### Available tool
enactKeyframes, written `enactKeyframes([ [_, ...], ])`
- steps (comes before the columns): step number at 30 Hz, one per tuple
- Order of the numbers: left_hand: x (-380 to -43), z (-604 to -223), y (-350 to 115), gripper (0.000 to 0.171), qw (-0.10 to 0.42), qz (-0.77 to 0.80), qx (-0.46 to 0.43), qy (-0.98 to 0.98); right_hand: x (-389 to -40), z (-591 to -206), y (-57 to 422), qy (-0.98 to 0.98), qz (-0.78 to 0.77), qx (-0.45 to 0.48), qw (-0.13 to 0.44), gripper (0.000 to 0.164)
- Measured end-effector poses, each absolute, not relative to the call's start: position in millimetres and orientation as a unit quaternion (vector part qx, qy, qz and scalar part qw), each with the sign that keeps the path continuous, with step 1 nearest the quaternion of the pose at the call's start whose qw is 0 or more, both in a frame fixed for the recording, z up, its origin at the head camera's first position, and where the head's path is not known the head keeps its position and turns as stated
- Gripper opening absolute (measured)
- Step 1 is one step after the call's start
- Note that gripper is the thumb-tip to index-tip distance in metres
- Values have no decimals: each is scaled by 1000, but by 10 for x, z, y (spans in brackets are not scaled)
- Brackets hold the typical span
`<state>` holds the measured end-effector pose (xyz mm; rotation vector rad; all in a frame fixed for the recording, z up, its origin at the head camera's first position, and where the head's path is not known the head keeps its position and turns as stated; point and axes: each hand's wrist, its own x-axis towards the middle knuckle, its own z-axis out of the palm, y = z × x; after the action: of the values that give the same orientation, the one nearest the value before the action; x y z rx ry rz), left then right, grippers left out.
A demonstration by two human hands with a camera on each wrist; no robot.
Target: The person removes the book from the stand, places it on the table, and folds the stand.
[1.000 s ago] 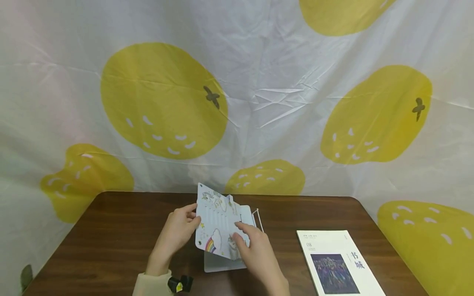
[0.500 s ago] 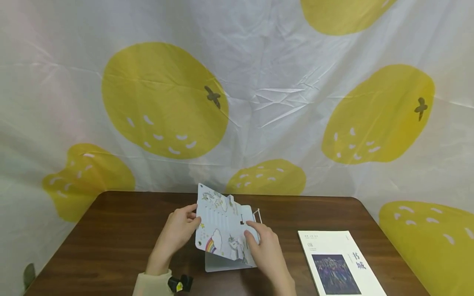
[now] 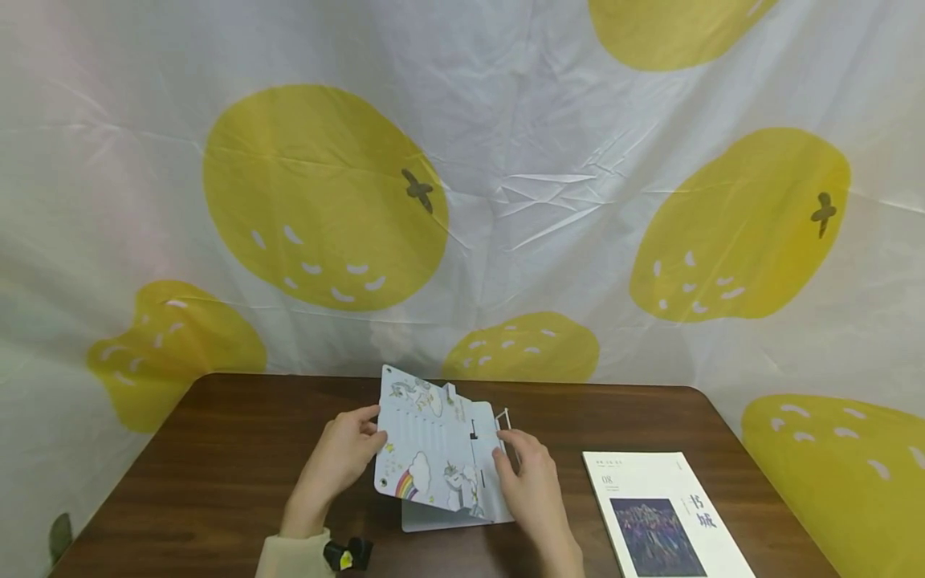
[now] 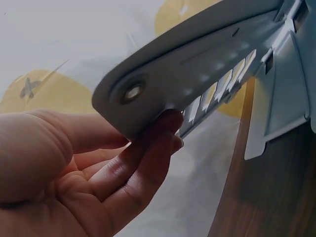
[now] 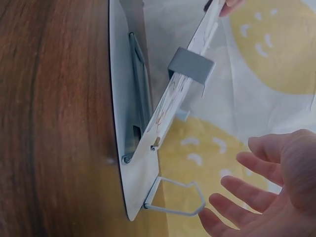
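Observation:
A white metal book stand (image 3: 426,449) printed with unicorns and a rainbow stands on the table, its upper panel tilted up from a flat base plate (image 3: 441,518). My left hand (image 3: 341,453) pinches the panel's left edge between thumb and fingers; in the left wrist view the panel's grey underside (image 4: 163,79) shows a round rivet near the grip. My right hand (image 3: 533,482) is at the stand's right side with its fingers extended. In the right wrist view a white wire loop (image 5: 175,212) sticks out from the base, close to a fingertip; whether they touch, I cannot tell.
A white book (image 3: 650,514) with a dark picture on its cover lies on the brown wooden table (image 3: 217,466), right of my right hand. Behind the table hangs a white curtain (image 3: 520,160) printed with yellow fruit.
My right hand has moved right, from over the panel to beside the wire loop, uncovering more of the stand. The panel's left edge and my left hand have dropped slightly.

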<state>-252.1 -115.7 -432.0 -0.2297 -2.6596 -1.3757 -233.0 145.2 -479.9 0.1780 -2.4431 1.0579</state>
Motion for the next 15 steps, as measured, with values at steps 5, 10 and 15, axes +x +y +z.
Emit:
enactKeyframes([
  [5, -2521, -4339, -1201, 45, 63, -436, -77, -894, -2341, -4841, 1489, -884, 400, 43, 238, 29],
  [10, -2542, -4367, -1238, 44, 52, -431, -74, -898, -2357, -4875, 1528, -877, 420, 13, 233, 29],
  [15, -2560, -4416, -1264, 44, 45, -425, -69, -902, -2368, -4902, 1568, -877, 422, -4, 228, 25],
])
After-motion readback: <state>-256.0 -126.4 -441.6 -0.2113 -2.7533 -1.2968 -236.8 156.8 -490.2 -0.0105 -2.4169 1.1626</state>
